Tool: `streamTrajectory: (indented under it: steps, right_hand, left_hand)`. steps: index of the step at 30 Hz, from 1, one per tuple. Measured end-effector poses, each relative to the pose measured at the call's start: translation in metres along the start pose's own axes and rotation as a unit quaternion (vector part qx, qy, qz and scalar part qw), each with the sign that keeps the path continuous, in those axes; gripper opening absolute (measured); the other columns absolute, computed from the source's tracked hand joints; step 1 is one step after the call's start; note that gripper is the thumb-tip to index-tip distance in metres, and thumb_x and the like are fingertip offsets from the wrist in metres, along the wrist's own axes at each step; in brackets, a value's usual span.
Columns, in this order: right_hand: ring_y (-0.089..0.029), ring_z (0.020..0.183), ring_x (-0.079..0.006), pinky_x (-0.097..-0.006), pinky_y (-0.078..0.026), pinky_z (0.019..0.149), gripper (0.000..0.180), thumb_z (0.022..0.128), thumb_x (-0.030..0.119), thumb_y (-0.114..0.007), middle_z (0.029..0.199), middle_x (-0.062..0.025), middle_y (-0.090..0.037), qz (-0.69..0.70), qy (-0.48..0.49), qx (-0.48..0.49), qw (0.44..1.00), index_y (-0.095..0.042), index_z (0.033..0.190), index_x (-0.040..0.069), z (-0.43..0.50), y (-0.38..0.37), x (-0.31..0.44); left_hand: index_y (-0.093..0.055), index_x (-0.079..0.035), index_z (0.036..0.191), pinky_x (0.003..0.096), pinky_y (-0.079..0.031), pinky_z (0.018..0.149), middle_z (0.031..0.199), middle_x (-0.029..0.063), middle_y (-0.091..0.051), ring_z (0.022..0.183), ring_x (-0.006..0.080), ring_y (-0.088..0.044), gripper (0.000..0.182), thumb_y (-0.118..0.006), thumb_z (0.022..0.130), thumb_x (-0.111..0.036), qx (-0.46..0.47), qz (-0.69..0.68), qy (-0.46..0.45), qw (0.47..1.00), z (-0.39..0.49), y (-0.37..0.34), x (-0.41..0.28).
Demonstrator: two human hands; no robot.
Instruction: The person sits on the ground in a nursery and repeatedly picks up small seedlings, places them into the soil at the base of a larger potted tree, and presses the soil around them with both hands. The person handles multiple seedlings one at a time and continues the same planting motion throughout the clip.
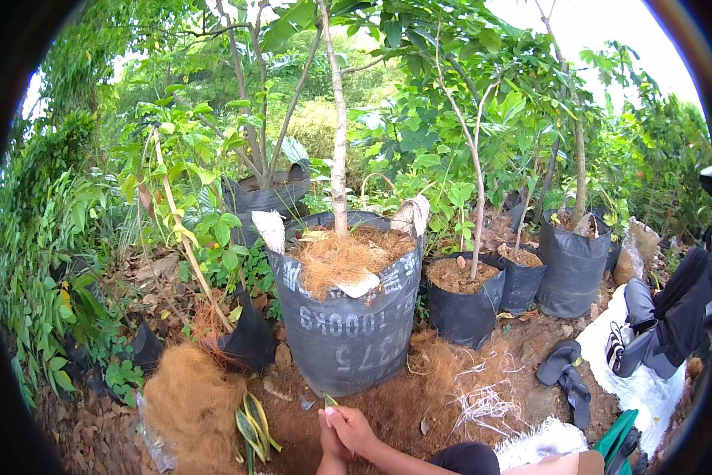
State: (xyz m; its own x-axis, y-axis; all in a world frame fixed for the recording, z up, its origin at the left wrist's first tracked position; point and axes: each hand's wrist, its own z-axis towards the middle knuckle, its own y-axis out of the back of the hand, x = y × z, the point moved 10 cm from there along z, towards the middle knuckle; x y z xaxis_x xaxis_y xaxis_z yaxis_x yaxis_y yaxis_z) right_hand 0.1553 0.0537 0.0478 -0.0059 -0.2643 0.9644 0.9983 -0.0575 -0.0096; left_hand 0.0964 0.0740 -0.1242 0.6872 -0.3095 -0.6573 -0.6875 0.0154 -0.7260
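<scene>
My left hand (331,444) and my right hand (353,428) are pressed together low in the middle of the view. Between them they grip a plant cutting, and only its green leaf tip (330,400) shows above the fingers. Most of the cutting is hidden by my hands. Left of them, several yellow-edged snake plant leaves (254,428) lie on the soil beside a big heap of brown coir fibre (189,404). Just beyond my hands stands a large black grow bag (347,338) with white handles and printed writing, holding a tree trunk and loose fibre.
Smaller black grow bags (466,312) with saplings line the right side. Pale string scraps (486,407) and fibre lie on the ground. Dark flip-flops (573,386) sit near a white sack (653,409), where another person's legs (674,314) rest. A thin stake (184,237) leans at left.
</scene>
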Motion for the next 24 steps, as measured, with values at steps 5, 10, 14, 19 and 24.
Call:
streamTrajectory:
  steps: [5, 10, 14, 19, 24]
  right_hand:
    - [-0.054, 0.075, -0.031, -0.0448, -0.041, 0.074, 0.028, 0.102, 0.022, -0.054, 0.072, -0.0117, -0.054, -0.165, 0.129, 0.058, 0.976, -0.057, 0.08, 0.004, -0.002, -0.009, 0.026]
    - [-0.06, 0.095, -0.0322, -0.0492, -0.041, 0.093, 0.024, 0.104, 0.023, -0.052, 0.093, -0.0125, -0.064, -0.206, 0.115, 0.029, 0.971, -0.065, 0.099, 0.004, -0.001, 0.002, 0.015]
    - [-0.053, 0.129, -0.0341, -0.0519, -0.034, 0.112, 0.033, 0.105, 0.026, -0.05, 0.127, -0.0159, -0.061, -0.301, 0.178, 0.009, 0.937, -0.063, 0.125, 0.005, -0.005, -0.009, 0.009]
    - [-0.032, 0.148, -0.0348, -0.0576, -0.023, 0.119, 0.045, 0.107, 0.031, -0.044, 0.151, -0.0153, -0.047, -0.388, 0.129, 0.038, 0.912, -0.053, 0.142, 0.005, -0.012, -0.018, -0.023]
    - [-0.03, 0.15, -0.0352, -0.0568, -0.021, 0.12, 0.049, 0.107, 0.034, -0.044, 0.154, -0.0158, -0.044, -0.251, 0.059, 0.051, 0.965, -0.049, 0.146, 0.005, -0.003, -0.009, -0.036]
  left_hand:
    - [-0.058, -0.012, 0.113, 0.0339, -0.052, 0.085, 0.109, 0.0039, -0.063, 0.1, 0.0188, -0.061, 0.053, -0.033, 0.106, -0.058, 0.052, -0.099, 0.027, 0.993, 0.007, 0.011, 0.016]
    - [-0.043, -0.012, 0.143, 0.0339, -0.043, 0.104, 0.136, 0.0063, -0.051, 0.125, 0.0198, -0.051, 0.058, -0.038, 0.106, -0.057, -0.045, -0.116, 0.096, 0.988, 0.025, 0.039, 0.03]
    - [-0.038, -0.015, 0.149, 0.0353, -0.041, 0.109, 0.142, 0.0069, -0.048, 0.13, 0.0203, -0.048, 0.064, -0.043, 0.103, -0.059, -0.053, -0.067, 0.042, 0.995, 0.022, 0.03, 0.008]
    - [-0.051, -0.014, 0.13, 0.0375, -0.049, 0.098, 0.12, 0.0045, -0.059, 0.112, 0.0199, -0.059, 0.048, -0.042, 0.105, -0.054, -0.158, -0.093, 0.017, 0.983, -0.015, 0.006, -0.028]
    - [-0.051, -0.009, 0.138, 0.039, -0.053, 0.092, 0.125, 0.008, -0.061, 0.11, 0.0228, -0.063, 0.05, -0.046, 0.106, -0.047, -0.125, 0.052, -0.081, 0.987, -0.012, -0.005, -0.061]
